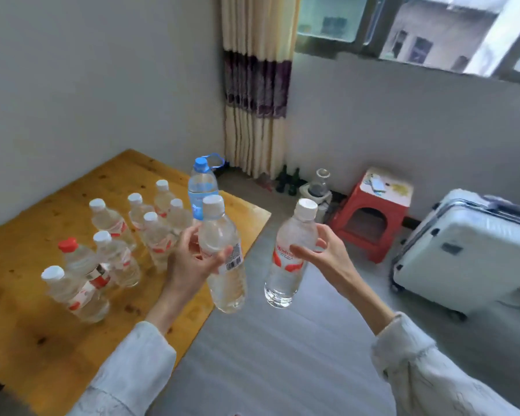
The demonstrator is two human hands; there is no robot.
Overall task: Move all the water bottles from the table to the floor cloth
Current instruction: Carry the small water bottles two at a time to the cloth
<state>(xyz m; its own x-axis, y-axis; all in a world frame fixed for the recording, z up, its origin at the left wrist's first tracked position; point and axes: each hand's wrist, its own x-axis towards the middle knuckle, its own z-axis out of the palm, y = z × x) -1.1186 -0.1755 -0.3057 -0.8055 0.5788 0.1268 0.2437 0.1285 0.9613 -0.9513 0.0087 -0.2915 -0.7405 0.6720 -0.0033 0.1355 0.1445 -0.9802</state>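
Left hand (192, 259) and right hand (321, 256) each grip one water bottle (222, 265) (288, 259), raised beyond the table's (27, 325) right edge, above the grey floor cloth (267, 355). Lower both upright. Remaining bottles (117, 241) stand mid-table; a blue-capped bottle (201, 187) stands by the far corner.

A cream pleated curtain with a purple patterned band (257, 85) hangs in the corner beside a metal-framed window (418, 28). Below it, dark green glass bottles (288, 180) stand on the floor near a small blender with a clear jar (317, 187). A red plastic stool (373, 214) sits against the white wall (403, 121), just beside a pale hard-shell suitcase (469, 253).
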